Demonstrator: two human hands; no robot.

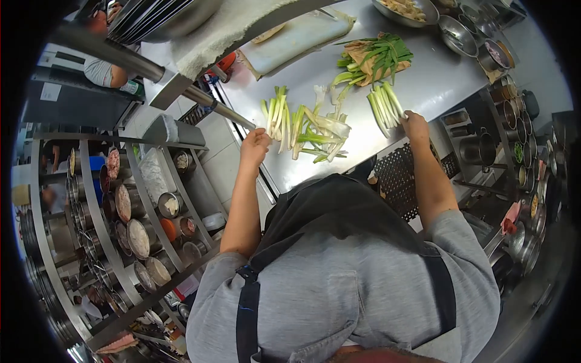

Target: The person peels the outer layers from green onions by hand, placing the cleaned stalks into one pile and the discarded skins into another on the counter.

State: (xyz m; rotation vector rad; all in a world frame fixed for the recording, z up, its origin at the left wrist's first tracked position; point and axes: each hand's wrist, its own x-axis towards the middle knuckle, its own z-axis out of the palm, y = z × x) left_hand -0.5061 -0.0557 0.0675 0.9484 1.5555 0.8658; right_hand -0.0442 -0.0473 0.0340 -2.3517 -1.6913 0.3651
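Observation:
Curled fingers close my left hand point(256, 147) at the left edge of the steel table, beside a small bunch of pale green onion stalks point(278, 121). Anything it holds is too small to make out. My right hand point(414, 127) pinches at the right side of another bunch of trimmed green onion stalks point(385, 109). Between the two hands lies a loose pile of stalks and peeled outer leaves point(321, 134). Further back, leafy green tops point(387, 55) rest on brown paper point(370, 63).
On the steel table point(357, 157), a pale board point(296, 42) lies at the back left and metal bowls point(457, 35) stand at the back right. A metal rail point(200, 97) juts in from the left. Shelves of pots flank both sides. Another person's arm point(117, 77) shows far left.

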